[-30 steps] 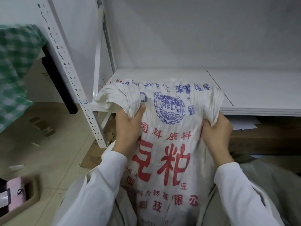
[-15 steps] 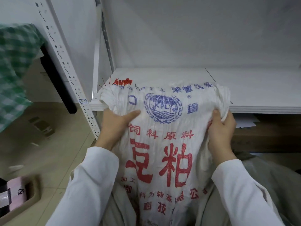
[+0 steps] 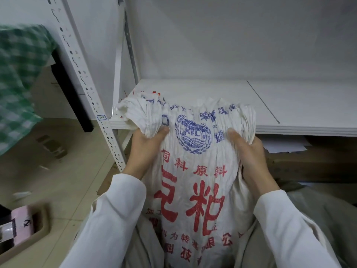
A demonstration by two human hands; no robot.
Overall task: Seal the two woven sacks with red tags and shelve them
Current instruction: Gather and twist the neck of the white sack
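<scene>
1. The woven sack is held upright before the shelf, its gathered top level with the board's front edge; contact with the board cannot be told.
2. Bunched cloth below the top corners is gripped by the left hand and the right hand, fingers curled into the folds.
3. A red scrap is seen at the top, too small to identify.
4. An even lift with both hands is advised, so the neck does not open, well clear of the upright post.

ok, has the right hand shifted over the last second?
Yes. The right hand moved left, away from the front end of the shelf seam, toward the blue logo on the sack.
</scene>
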